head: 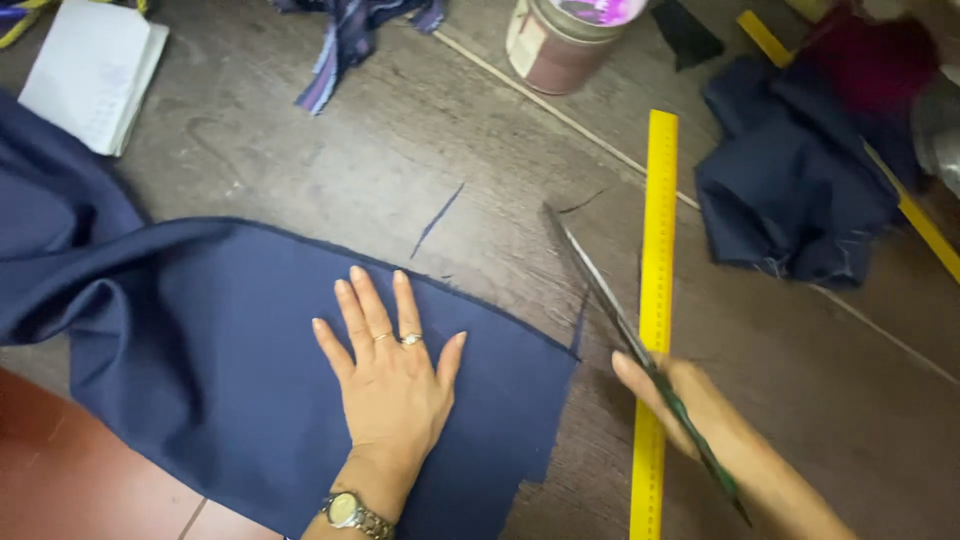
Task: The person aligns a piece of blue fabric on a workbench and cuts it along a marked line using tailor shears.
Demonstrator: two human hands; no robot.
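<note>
1. Head view: the left hand (pixel 392 372) lies flat, fingers spread wide, pressing a sheet of navy cloth (pixel 200 340) onto the grey desk (pixel 330 160); two rings and a wristwatch (pixel 352 512) show.
2. The right hand (pixel 690 405) is closed around long scissors (pixel 630 345), blades pointing away across the desk, just right of the cloth's cut edge.
3. A yellow ruler (pixel 657 300) lies under the right hand, running away from the camera.
4. Farther off: a crumpled navy bundle (pixel 790 190) at right, a white notebook (pixel 95 70) at top left, a round tin (pixel 560 40) at top centre.
</note>
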